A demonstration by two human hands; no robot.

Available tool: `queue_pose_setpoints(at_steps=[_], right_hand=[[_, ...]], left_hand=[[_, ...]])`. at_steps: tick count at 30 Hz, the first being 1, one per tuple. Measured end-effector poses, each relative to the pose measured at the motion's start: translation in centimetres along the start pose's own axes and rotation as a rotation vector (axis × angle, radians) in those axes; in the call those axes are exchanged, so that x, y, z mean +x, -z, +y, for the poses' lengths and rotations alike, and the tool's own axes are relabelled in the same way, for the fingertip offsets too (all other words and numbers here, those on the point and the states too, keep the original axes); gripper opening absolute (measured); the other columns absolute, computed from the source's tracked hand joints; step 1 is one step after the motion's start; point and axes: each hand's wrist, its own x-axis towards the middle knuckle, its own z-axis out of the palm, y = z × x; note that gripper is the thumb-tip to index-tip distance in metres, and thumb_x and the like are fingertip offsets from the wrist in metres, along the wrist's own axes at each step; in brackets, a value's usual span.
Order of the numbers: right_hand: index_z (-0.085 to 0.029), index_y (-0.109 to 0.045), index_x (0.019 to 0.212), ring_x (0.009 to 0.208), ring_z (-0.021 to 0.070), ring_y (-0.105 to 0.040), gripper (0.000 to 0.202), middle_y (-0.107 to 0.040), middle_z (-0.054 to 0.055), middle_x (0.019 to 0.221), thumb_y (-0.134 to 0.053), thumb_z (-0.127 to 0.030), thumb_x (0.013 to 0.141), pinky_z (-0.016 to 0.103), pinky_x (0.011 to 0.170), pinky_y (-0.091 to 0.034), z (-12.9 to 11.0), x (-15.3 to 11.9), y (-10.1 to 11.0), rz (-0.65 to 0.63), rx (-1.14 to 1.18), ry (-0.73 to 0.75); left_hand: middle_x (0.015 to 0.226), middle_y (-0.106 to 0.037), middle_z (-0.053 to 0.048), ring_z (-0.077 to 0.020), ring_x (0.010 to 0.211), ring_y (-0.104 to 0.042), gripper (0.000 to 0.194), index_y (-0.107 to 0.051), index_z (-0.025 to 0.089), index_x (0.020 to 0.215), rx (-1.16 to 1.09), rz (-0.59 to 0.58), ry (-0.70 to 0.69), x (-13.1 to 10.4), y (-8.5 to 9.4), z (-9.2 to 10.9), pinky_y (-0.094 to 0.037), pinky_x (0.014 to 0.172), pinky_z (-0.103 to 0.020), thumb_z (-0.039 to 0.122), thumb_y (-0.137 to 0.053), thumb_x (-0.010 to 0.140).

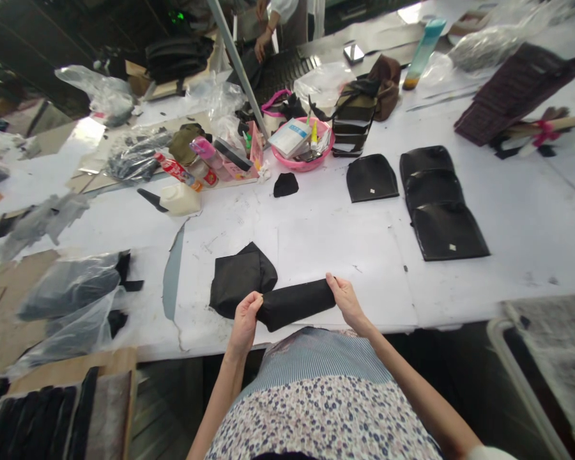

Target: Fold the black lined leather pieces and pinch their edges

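Note:
A strip of black fabric (298, 303) is stretched between my two hands, just above the table's front edge. My left hand (246, 319) pinches its left end, and my right hand (347, 299) pinches the upper right corner. Behind my left hand lies a larger folded black fabric piece (237, 278); whether it is joined to the strip I cannot tell. Farther right rest a single black panel (372, 177) with a rounded top and an overlapping row of similar black panels (448, 223). A small black scrap (286, 184) sits beyond the strip.
A pink basket (303, 165) holds a white box and small tools. Left of it stand a white container (181, 199), bottles and a pink bin. Clear plastic bags (71, 287) lie at the left. A metal pole (239, 70) rises behind. Across the table a person's hand (262, 46) shows.

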Motion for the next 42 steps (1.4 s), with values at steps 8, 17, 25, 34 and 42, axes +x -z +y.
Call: queue_pose_setpoints(at_steps=[8,17,25,34,42], right_hand=[[-0.018,-0.06,0.073,0.066,0.0153,-0.053,0.034,-0.058,0.0,0.067,-0.054,-0.049,0.087,0.026,0.063,-0.042,-1.8,-0.3,1.4,-0.055,-0.228,0.251],[-0.023,-0.07,0.087,0.082,0.0192,-0.064,0.017,-0.071,0.003,0.088,-0.059,-0.035,0.087,0.031,0.078,-0.048,-3.5,-0.9,1.3,-0.251,-0.395,0.39],[-0.023,-0.069,0.091,0.086,0.019,-0.065,0.011,-0.07,0.002,0.091,-0.061,-0.03,0.087,0.031,0.08,-0.049,-3.1,-1.3,1.0,-0.254,-0.382,0.439],[-0.023,-0.067,0.085,0.082,0.0185,-0.062,0.021,-0.066,0.004,0.086,-0.052,-0.034,0.093,0.03,0.077,-0.047,-3.0,-1.8,0.8,-0.223,-0.464,0.52],[-0.021,-0.061,0.088,0.081,0.0186,-0.059,0.02,-0.063,0.006,0.087,-0.045,-0.028,0.096,0.03,0.077,-0.043,-2.2,-1.7,0.7,-0.243,-0.625,0.572]], left_hand=[[0.063,-0.036,0.004,-0.0089,0.058,-0.032,0.031,-0.041,0.017,0.065,0.085,0.011,-0.046,-0.5,-0.2,0.0,-0.028,0.055,-0.02,0.035,-0.057,0.084],[0.061,-0.038,0.004,-0.009,0.055,-0.032,0.031,-0.044,0.017,0.064,0.142,0.038,-0.005,-1.2,-0.5,0.0,-0.026,0.051,-0.021,0.038,-0.059,0.08],[0.06,-0.036,0.004,-0.0084,0.054,-0.03,0.031,-0.043,0.017,0.064,0.132,0.031,-0.012,-1.6,-0.5,-0.2,-0.025,0.051,-0.02,0.037,-0.058,0.083],[0.057,-0.036,0.005,-0.0084,0.053,-0.031,0.03,-0.044,0.017,0.063,0.12,0.048,0.016,-1.7,-0.7,-0.4,-0.025,0.05,-0.02,0.037,-0.059,0.081],[0.058,-0.037,0.005,-0.0082,0.054,-0.032,0.03,-0.044,0.017,0.064,0.097,0.055,0.035,-1.9,-0.8,-0.8,-0.026,0.051,-0.02,0.037,-0.059,0.081]])
